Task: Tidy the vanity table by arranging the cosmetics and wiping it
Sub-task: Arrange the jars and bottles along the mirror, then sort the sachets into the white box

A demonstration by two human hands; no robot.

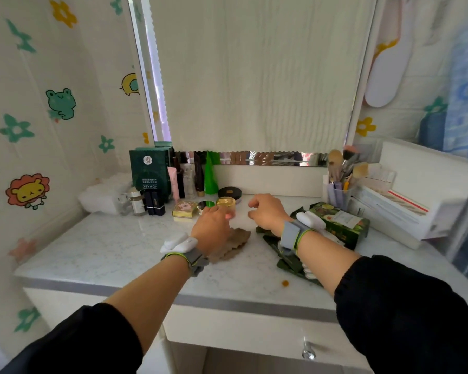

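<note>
Marbled white stone is seen as the top of the vanity table (106, 252) in the head view. The left hand (211, 228) is stretched forward to a gold-lidded jar (225, 202) near the back row. Its fingers are hidden behind the knuckles, so the jar seems to be touched, but whether it is gripped cannot be told. The right hand (266, 211) is held just above the tabletop, apart from the jar, with fingers loosely curled and nothing in them. A brown cloth (235, 244) is spread on the stone under the left wrist. A green mask box (150, 174), a green tube (210, 176) and a black compact (229, 192) are lined along the back. Flat green packets (338, 221) are piled beneath the right forearm, beside a brush cup (341, 195).
</note>
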